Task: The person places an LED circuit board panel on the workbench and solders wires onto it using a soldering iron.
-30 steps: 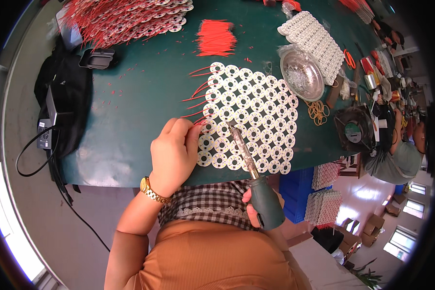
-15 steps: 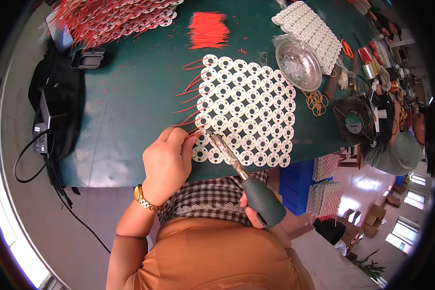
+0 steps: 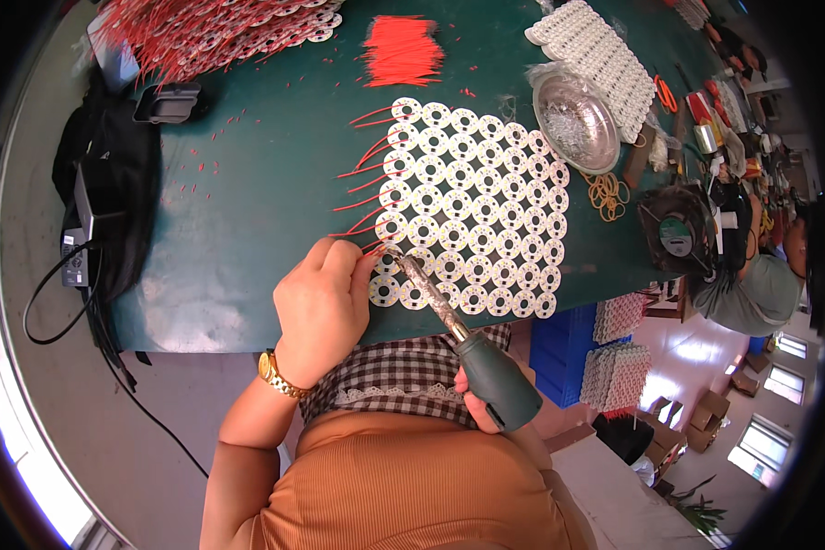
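a dark green tabletop (image 3: 247, 202) is seen from above, and nearly everything can be placed off the big white panel of round boards (image 3: 467, 206) lying in the middle of it. a heap of finished boards with red wires (image 3: 202, 32) is piled far up and left of the panel, and a black bag (image 3: 110, 183) is slumped well to its left at the tabletop edge. a metal bowl (image 3: 573, 119) is set just past the panel's upper right corner, with a small black fan (image 3: 676, 229) further right. a bundle of cut red wires (image 3: 403, 48) is laid straight above the panel.

the left hand (image 3: 325, 302) is rested at the panel's lower left corner, its grip pinched shut on a thin red wire (image 3: 362, 247) held against a board there. the right hand (image 3: 477, 403) is mostly hidden below the panel, its grip wrapped closed round the green handle of a soldering iron (image 3: 463, 335), whose tip is brought to the same corner board, right beside the left fingertips (image 3: 362, 266).
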`<state>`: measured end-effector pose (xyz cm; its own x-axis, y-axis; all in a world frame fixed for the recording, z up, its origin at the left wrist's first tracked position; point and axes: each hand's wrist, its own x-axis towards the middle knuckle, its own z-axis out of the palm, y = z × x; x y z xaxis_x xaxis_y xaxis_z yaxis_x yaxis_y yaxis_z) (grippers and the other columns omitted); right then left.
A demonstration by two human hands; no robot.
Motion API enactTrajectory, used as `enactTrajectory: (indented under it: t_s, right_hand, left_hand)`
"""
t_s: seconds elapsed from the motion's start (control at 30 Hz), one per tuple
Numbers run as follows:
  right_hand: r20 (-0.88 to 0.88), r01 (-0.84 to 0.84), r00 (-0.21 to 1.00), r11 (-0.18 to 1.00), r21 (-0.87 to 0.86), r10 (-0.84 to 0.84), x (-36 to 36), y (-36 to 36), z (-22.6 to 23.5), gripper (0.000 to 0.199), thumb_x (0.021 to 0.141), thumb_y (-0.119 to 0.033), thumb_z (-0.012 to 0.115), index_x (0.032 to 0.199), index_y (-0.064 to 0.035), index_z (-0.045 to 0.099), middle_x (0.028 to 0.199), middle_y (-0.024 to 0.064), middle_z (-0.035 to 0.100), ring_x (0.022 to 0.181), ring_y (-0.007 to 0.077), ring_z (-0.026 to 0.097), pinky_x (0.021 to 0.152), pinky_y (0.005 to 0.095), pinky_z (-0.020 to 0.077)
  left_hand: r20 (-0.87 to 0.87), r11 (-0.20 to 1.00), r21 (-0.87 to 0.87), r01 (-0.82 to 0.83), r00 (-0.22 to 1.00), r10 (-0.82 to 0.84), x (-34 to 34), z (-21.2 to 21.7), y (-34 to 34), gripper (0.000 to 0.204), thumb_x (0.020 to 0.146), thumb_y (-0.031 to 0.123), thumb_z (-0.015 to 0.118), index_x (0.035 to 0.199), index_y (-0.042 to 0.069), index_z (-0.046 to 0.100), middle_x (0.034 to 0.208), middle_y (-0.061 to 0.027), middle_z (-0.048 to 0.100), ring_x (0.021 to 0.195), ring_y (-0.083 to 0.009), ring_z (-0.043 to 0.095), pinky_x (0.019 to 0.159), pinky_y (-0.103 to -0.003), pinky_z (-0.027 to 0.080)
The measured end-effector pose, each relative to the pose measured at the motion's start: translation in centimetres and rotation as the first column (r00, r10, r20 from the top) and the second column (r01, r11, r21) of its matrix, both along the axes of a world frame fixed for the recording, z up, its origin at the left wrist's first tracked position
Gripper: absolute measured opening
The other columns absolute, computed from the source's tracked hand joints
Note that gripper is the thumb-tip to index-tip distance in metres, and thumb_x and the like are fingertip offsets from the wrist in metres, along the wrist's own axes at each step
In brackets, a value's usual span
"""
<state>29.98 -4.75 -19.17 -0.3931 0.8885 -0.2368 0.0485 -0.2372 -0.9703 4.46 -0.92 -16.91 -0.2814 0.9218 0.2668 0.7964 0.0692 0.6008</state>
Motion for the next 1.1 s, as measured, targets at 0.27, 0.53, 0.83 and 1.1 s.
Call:
enactTrajectory:
  t_s: [0.27, 0.53, 0.83, 1.1]
  right_hand:
    - [0.400, -0.320, 0.876, 0.945, 0.069, 0.267, 2.0, -1.1, -2.1, 0.029, 0.086, -0.008, 0.065, 0.110, 0.0037, 0.056, 0.091, 0.0131, 0.067, 0.078, 0.0125, 0.066, 0.066, 0.0258, 0.0555]
    - [0.391, -0.223, 0.916, 0.930, 0.294, 0.096, 0.8, -1.3, -2.6, 0.024, 0.085, -0.012, 0.066, 0.104, 0.0018, 0.060, 0.081, 0.0104, 0.066, 0.069, 0.0116, 0.063, 0.063, 0.0249, 0.0543]
    - [0.015, 0.044, 0.999, 0.999, 0.031, -0.045, 0.0, 0.4, 0.4, 0.031, 0.078, -0.028, 0.069, 0.088, 0.0006, 0.063, 0.072, 0.0056, 0.063, 0.061, 0.0117, 0.055, 0.054, 0.0248, 0.0437]
    - [0.141, -0.070, 0.989, 0.990, 0.124, 0.053, 0.4, 0.6, 0.4, 0.028, 0.080, -0.024, 0.067, 0.090, 0.0014, 0.061, 0.076, 0.0083, 0.063, 0.064, 0.0125, 0.057, 0.058, 0.0261, 0.0460]
  left_hand:
    - [-0.078, 1.000, 0.017, 0.012, 0.997, -0.011, 0.0, -0.7, 0.0, 0.016, 0.082, 0.012, 0.070, 0.078, 0.006, 0.056, 0.071, -0.0085, 0.056, 0.057, -0.0285, 0.056, 0.049, -0.037, 0.043]
    - [-0.087, 1.000, 0.007, 0.011, 0.996, -0.010, 0.0, -0.6, 0.0, 0.016, 0.082, 0.012, 0.069, 0.078, 0.006, 0.055, 0.071, -0.0084, 0.055, 0.057, -0.0282, 0.056, 0.049, -0.037, 0.044]
    - [0.018, 0.998, 0.059, 0.015, 1.000, -0.016, -0.3, -0.3, -0.3, 0.012, 0.083, 0.007, 0.068, 0.080, 0.004, 0.056, 0.071, -0.0094, 0.055, 0.055, -0.0277, 0.055, 0.048, -0.036, 0.043]
    - [0.014, 0.954, 0.297, 0.029, 0.999, -0.034, -1.1, 0.7, -2.2, 0.008, 0.088, -0.001, 0.061, 0.082, 0.002, 0.055, 0.066, -0.0059, 0.049, 0.053, -0.0174, 0.043, 0.048, -0.030, 0.036]
